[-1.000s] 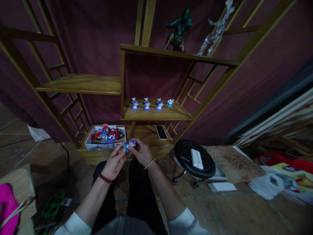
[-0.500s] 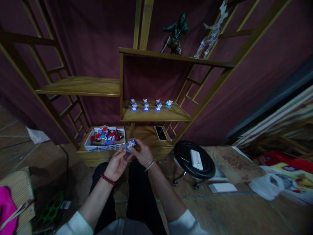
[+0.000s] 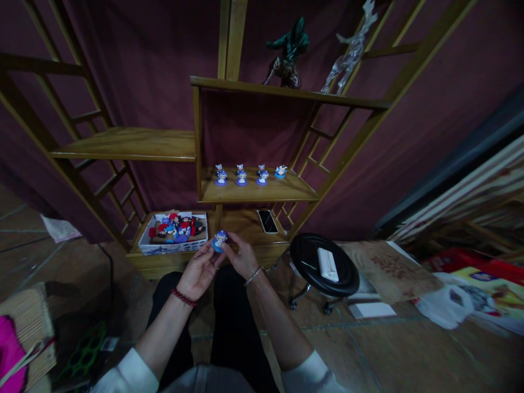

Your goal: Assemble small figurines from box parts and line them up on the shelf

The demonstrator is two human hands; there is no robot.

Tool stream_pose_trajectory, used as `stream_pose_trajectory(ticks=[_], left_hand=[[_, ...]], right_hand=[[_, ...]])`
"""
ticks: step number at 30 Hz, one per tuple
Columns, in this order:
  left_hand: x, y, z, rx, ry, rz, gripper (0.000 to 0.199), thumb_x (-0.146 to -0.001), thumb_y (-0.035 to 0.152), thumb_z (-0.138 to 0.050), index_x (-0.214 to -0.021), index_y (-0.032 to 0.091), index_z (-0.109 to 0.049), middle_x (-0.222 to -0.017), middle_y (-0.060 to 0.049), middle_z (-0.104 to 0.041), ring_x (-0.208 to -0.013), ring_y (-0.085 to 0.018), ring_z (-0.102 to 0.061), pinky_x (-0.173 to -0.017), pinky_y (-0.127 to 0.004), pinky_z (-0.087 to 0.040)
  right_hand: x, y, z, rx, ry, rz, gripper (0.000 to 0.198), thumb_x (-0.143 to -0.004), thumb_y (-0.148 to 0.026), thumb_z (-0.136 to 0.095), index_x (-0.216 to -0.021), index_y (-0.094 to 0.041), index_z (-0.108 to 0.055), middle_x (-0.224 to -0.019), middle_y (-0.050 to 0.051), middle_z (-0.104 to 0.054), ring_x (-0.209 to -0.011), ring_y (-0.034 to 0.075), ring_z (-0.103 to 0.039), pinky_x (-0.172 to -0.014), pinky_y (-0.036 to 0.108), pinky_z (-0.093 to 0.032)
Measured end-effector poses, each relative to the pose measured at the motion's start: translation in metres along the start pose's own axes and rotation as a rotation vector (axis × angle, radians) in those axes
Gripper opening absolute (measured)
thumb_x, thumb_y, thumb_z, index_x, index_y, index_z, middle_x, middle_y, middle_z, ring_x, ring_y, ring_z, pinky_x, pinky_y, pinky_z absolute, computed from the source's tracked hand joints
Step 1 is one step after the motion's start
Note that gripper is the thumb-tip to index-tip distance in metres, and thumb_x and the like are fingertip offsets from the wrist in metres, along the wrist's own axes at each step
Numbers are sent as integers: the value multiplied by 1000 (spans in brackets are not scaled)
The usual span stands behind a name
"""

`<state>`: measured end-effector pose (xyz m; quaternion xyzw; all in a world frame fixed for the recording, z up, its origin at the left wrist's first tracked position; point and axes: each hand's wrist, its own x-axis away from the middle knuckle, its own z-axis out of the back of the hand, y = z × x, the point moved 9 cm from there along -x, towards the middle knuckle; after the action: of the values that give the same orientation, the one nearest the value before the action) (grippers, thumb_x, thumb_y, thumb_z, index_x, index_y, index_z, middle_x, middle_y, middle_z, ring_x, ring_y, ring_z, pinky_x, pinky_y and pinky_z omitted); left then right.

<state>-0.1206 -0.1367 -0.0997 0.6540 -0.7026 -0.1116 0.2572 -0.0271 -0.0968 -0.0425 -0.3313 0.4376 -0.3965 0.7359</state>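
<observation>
A small blue-and-white figurine [image 3: 220, 240] is held between my two hands, in front of the low shelf. My left hand [image 3: 200, 271] grips its base from the left, fingers curled. Against its right side press the thumb and fingers of my right hand [image 3: 241, 256]. Beside my left hand, a white box [image 3: 174, 248] holds a jumble of red, blue and black figurines [image 3: 180, 226]. On the middle shelf [image 3: 257, 192], several small figurines [image 3: 241, 177] stand in two rows, with a blue-based one [image 3: 280, 172] at the right end.
A white-edged phone [image 3: 268, 221] lies on the lower shelf. To my right stands a black round stool [image 3: 303, 256] with a white object [image 3: 327, 265] on it. A green statue [image 3: 289, 54] and a clear statue [image 3: 347, 60] occupy the top shelf. A plastic bag [image 3: 444, 305] lies at right.
The figurine has been turned slightly more upright between my hands and lifted a little. Both hands still hold it. The view has shifted slightly.
</observation>
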Motion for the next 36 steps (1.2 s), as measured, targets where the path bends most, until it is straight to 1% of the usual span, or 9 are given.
stream_pose_trajectory(ticks=[6,11,17,20,25,33,36], left_hand=[[-4,-4,-6,4,-17,3,19,-72,4,-56,-86,15,-63,-93,-3,-66,-91,-13,-59,-94,-32,-40],[-6,-6,-8,1,8,2,22,-71,1,-55,-86,15,-63,-92,-3,-66,-87,-12,-60,-89,-30,-43],[-12,-13,-9,-17,9,15,20,-72,3,-56,-87,14,-63,-88,-4,-66,-85,-13,-61,-83,-26,-45],[-15,-17,-11,-34,9,22,25,-72,3,-56,-92,16,-62,-90,-4,-66,-84,-12,-61,-81,-24,-46],[-20,-22,-17,-60,-19,24,30,-71,3,-57,-98,17,-61,-93,-4,-65,-85,-12,-60,-80,-24,-45],[-27,-30,-31,-109,-20,44,26,-71,5,-59,-94,17,-62,-94,-4,-64,-84,-12,-60,-77,-24,-46],[-28,-32,-33,-134,-19,48,27,-70,4,-59,-94,17,-62,-93,-4,-64,-81,-11,-60,-76,-23,-46]], right_hand=[[1,7,6,-2,47,-24,24,-76,-27,-53,-98,-18,-59,-92,6,-62,-86,17,-56,-80,31,-45],[2,8,9,35,38,-12,22,-76,-29,-55,-95,-19,-60,-89,3,-62,-84,16,-54,-79,29,-43],[3,10,11,38,12,-18,29,-71,-28,-61,-98,-20,-57,-90,2,-60,-82,15,-53,-77,28,-43],[3,13,14,21,6,-19,34,-70,-28,-62,-102,-20,-56,-94,2,-59,-84,15,-52,-79,29,-43],[3,18,24,11,26,-31,35,-70,-29,-62,-103,-20,-56,-94,3,-60,-84,16,-53,-79,30,-43],[3,29,42,-18,68,-85,33,-69,-33,-63,-99,-20,-58,-92,3,-61,-85,17,-54,-80,32,-43],[2,35,46,-43,59,-110,34,-68,-33,-63,-99,-20,-58,-92,2,-61,-86,18,-55,-81,33,-43]])
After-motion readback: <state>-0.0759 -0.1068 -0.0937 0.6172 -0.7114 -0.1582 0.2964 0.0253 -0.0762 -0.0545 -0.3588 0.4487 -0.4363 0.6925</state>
